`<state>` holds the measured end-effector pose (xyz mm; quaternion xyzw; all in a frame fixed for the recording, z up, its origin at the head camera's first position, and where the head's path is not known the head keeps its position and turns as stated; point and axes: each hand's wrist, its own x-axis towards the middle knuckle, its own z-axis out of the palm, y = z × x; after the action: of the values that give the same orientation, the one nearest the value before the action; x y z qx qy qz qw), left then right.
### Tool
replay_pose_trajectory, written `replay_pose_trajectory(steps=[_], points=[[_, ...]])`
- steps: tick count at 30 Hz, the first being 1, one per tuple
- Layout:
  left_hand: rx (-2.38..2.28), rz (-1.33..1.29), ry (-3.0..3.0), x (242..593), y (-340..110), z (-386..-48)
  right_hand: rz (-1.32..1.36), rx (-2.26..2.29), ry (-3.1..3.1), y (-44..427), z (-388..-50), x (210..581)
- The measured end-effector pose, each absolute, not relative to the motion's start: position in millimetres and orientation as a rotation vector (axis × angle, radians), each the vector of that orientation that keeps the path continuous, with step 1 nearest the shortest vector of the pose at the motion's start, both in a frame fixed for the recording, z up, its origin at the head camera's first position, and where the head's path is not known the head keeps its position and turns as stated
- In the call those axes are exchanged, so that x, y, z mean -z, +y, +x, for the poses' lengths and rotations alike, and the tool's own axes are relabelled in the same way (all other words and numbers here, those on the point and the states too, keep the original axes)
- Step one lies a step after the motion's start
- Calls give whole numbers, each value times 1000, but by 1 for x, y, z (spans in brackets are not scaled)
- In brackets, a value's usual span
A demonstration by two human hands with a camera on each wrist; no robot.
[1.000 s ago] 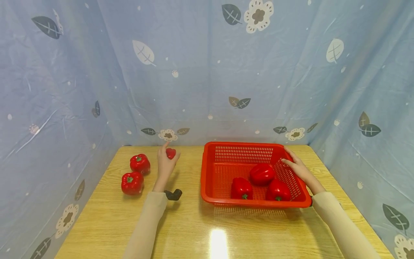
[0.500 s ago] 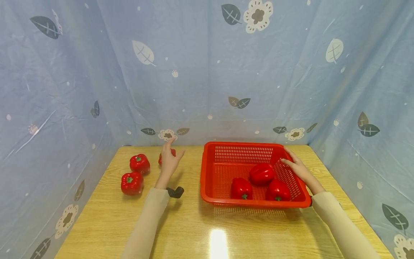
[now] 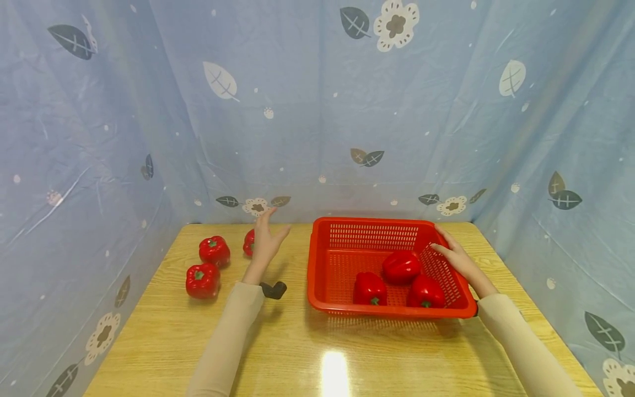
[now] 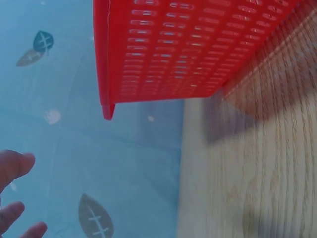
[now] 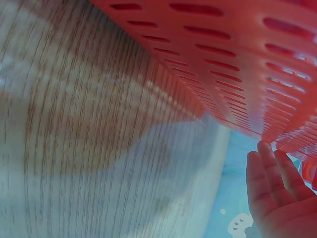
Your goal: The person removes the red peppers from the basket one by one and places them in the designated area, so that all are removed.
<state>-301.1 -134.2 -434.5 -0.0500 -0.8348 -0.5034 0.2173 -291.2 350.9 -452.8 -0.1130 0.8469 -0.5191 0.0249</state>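
My left hand (image 3: 267,248) hovers over the left half of the table with fingers spread, holding nothing. Partly hidden behind it is a red bell pepper (image 3: 249,243). Two more red bell peppers lie farther left, one behind (image 3: 214,251) and one in front (image 3: 202,281). My right hand (image 3: 458,258) grips the right wall of a red plastic basket (image 3: 392,312), its thumb over the rim on the inner side. In the right wrist view its fingers (image 5: 271,181) lie along the outer wall. Three red bell peppers (image 3: 401,267) rest inside, toward the right and front.
A wooden table (image 3: 283,353) carries everything. A blue patterned curtain (image 3: 297,127) closes off its back and both sides. A black wrist-worn device (image 3: 274,290) juts out beside my left wrist. In the left wrist view the basket's slotted side (image 4: 168,54) appears close by.
My left hand has moved right, away from the bell pepper at the back, which now shows on the hand's left side. My right hand and the basket have stayed in place.
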Motion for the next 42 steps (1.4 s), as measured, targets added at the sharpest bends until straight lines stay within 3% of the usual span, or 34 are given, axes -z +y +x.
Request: replay_pose_trajectory(steps=[42], points=[[1377,-461,-2424,386,-91,-312,-354,1666,2560,351,-291,453]])
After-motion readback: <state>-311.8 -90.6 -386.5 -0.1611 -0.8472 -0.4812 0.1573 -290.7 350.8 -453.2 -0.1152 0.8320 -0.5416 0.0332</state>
